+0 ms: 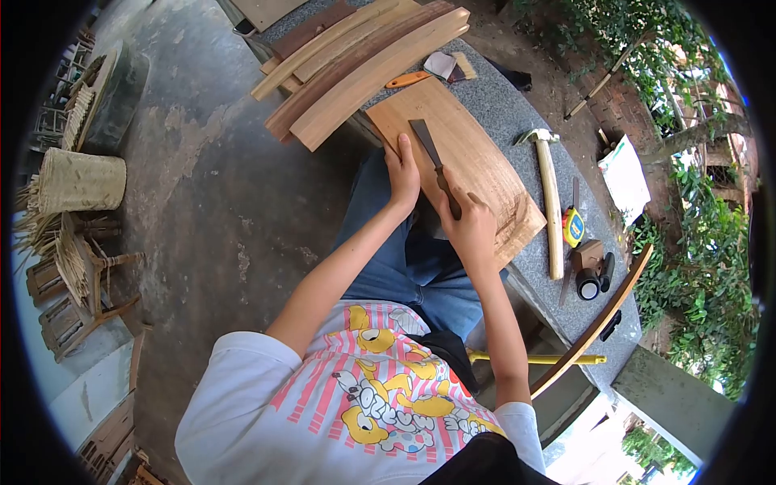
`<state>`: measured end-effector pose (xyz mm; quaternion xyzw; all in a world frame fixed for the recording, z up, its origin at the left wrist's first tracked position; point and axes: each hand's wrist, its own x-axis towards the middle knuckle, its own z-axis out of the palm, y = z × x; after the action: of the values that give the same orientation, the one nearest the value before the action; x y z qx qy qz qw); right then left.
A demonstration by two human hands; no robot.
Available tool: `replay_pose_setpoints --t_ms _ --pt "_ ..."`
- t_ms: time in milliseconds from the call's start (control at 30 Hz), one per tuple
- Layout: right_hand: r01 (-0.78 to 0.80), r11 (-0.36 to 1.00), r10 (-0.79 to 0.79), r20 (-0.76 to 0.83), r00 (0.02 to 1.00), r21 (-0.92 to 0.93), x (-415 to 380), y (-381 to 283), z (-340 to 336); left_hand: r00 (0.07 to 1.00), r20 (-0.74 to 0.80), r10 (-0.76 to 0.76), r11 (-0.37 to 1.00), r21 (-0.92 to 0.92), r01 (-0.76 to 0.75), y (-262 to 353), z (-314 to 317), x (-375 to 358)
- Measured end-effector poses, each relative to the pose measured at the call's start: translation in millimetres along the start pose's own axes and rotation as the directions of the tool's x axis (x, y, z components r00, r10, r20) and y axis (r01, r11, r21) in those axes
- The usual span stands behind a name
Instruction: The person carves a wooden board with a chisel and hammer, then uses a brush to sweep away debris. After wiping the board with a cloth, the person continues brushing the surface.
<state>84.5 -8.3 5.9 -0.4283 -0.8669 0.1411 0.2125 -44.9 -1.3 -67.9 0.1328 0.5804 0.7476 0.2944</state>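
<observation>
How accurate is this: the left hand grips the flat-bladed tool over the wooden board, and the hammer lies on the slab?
Wrong hand: the head view shows the right hand gripping the flat-bladed tool over the wooden board. The hammer does lie on the slab.

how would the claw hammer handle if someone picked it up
The hammer likely feels stiff, given its thick wooden handle. Probably head-heavy, with the metal head at one end. The protruding claw would probably stop it rolling.

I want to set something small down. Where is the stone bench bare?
The stone bench shows bare between the brush and hammer, beyond the wooden board. It's crowded at the stacked wood strips and around the tape measure.
</observation>
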Motion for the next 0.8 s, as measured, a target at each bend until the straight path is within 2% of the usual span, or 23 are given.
replay_pose_setpoints --t_ms 33,167,267,367,433,567,667,800 --pt "0.053 0.999 -0.053 -0.023 0.998 -0.004 4.1 0.7 3.9 0.999 0.024 0.022 1.000 -0.014 -0.022 -0.6 -0.6 0.8" --pt "0.055 0.997 -0.054 -0.029 0.998 0.049 -0.4 -4.1 2.0 1.000 -0.011 0.011 1.000 0.024 -0.011 -2.2 -0.3 1.9" --pt "0.032 0.999 -0.033 0.035 0.999 0.015 -12.0 -6.2 -6.9 0.999 -0.040 0.000 0.998 0.066 0.003 1.3 0.9 0.8" --pt "-0.005 0.999 0.005 0.011 1.000 0.032 -3.2 -7.8 0.5 0.999 0.002 -0.045 0.998 0.032 0.045 -1.6 -0.9 -0.7" --pt "0.032 0.999 -0.032 -0.012 0.999 0.032 15.1 -9.6 11.5 0.996 0.017 -0.093 0.995 0.027 0.093 -5.2 -3.1 2.0" --pt "0.065 0.997 -0.063 -0.041 0.997 0.036 24.7 -8.0 17.7 0.997 -0.016 -0.079 0.996 0.046 0.080 -7.8 -2.3 2.9" --pt "0.036 0.998 -0.036 0.002 0.999 0.056 12.6 -5.9 8.0 0.997 -0.024 -0.078 0.993 0.088 0.080 -10.3 -2.6 3.5" --pt "0.033 0.999 -0.032 -0.021 0.999 0.039 18.2 -8.6 14.6 0.998 -0.005 -0.064 0.997 0.052 0.065 -7.9 -2.5 1.5"
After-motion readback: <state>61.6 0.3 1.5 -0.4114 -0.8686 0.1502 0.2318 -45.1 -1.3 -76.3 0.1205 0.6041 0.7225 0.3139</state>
